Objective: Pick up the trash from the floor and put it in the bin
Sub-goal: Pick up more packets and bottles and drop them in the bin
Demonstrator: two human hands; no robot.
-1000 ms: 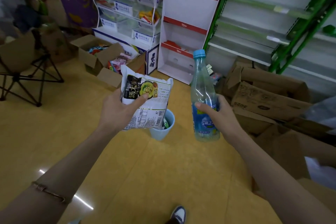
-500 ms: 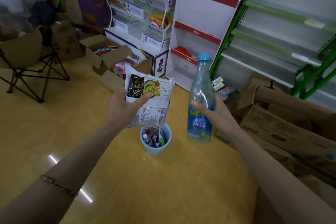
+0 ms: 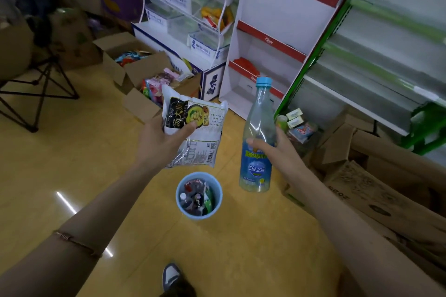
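Note:
My left hand [image 3: 161, 143] grips a white and black noodle packet [image 3: 196, 138], thumb across its front. An upright clear plastic bottle [image 3: 257, 166] with a blue cap and blue label is held by my right hand [image 3: 277, 149] around its middle. Both are held in the air above the yellow floor. A small light-blue bin [image 3: 218, 190] stands on the floor below and between the two hands. It holds several pieces of trash, among them a small bottle and wrappers.
Open cardboard boxes [image 3: 135, 65] of snacks sit behind the packet. A white and red display stand [image 3: 277, 38] and green shelving [image 3: 376, 60] rise at the back right. Flattened cartons [image 3: 376, 190] pile up on the right. A folding chair [image 3: 29, 84] stands left. My shoe [image 3: 172, 277] shows below.
I have come closer to the bin. It has slid from behind the packet down into open view between the hands. Both hands keep their grips.

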